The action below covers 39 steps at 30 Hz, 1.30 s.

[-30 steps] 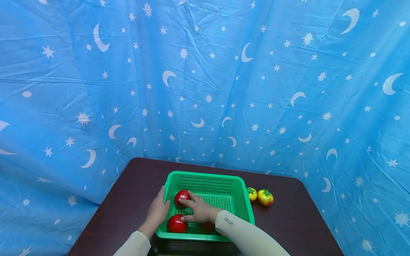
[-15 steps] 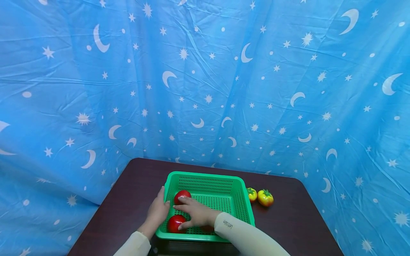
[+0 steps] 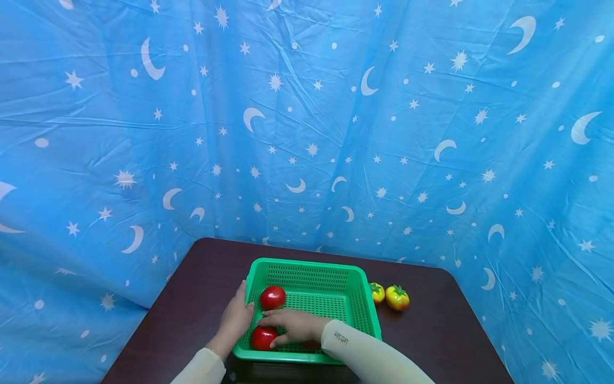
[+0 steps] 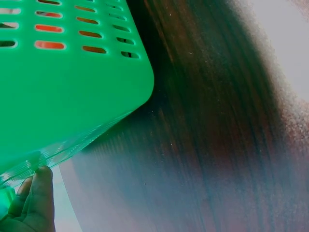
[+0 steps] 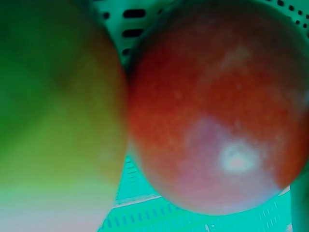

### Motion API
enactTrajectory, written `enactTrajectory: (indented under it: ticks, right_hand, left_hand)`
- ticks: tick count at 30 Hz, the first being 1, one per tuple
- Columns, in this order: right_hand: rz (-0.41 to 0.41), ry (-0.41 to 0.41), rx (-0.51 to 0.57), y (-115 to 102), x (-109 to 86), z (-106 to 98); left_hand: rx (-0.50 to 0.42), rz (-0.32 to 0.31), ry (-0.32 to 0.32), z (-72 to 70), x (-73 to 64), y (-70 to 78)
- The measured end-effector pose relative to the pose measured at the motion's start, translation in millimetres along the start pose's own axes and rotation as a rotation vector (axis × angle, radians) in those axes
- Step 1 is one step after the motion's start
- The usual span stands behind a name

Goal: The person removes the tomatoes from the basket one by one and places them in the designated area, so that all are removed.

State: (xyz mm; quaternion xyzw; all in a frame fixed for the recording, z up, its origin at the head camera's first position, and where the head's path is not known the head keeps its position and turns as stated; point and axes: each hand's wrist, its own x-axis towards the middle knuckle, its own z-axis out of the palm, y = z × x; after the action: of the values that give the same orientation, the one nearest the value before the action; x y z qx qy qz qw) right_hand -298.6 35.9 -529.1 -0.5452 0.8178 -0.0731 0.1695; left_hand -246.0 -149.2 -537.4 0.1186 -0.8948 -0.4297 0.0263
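A green basket (image 3: pixel 312 263) holds red, apple-like fruits. My left hand (image 3: pixel 237 313) holds its left wall, fingers along the outside and thumb at the rim. In the left wrist view, fingers (image 4: pixel 41 193) touch the wall. My right hand (image 3: pixel 297 324) reaches inside; its fingers extend over the top of the near left red fruit (image 3: pixel 263 338), with the thumb at that fruit's right side. Farther back lies another red fruit (image 3: pixel 273 297), apart from the fingers. The right wrist view shows a red fruit (image 5: pixel 217 106) beside a blurred yellow-green shape (image 5: pixel 58 121).
Two yellow-red fruits with green leafy tops, a left one (image 3: pixel 377 292) and a right one (image 3: pixel 397 297), lie right of the basket on the dark table (image 3: pixel 211 266). A blue curtain (image 3: pixel 307 133) with moons and stars hangs behind the table.
My right hand has moved from the back red fruit toward me, onto the near left one. The back fruit now shows uncovered. My left hand stays at the basket wall.
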Motion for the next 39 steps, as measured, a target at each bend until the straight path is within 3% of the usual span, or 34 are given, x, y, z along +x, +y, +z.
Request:
enactTrajectory:
  ticks: [7,13,23,39]
  right_hand:
    - [-0.04,-0.031,0.068,1,3.4,2]
    - [0.001,-0.028,0.101,3,6.5,7]
    - [-0.065,-0.054,0.047,4,9.6,7]
    - [-0.041,-0.049,0.076,5,12.4,9]
  left_hand:
    - [0.001,0.002,0.009,0.7,0.8,-0.7]
    - [-0.001,0.002,0.014,0.9,0.8,0.0]
    - [0.007,0.004,0.005,0.1,0.2,0.0]
    - [-0.006,-0.003,0.009,0.3,0.9,0.3]
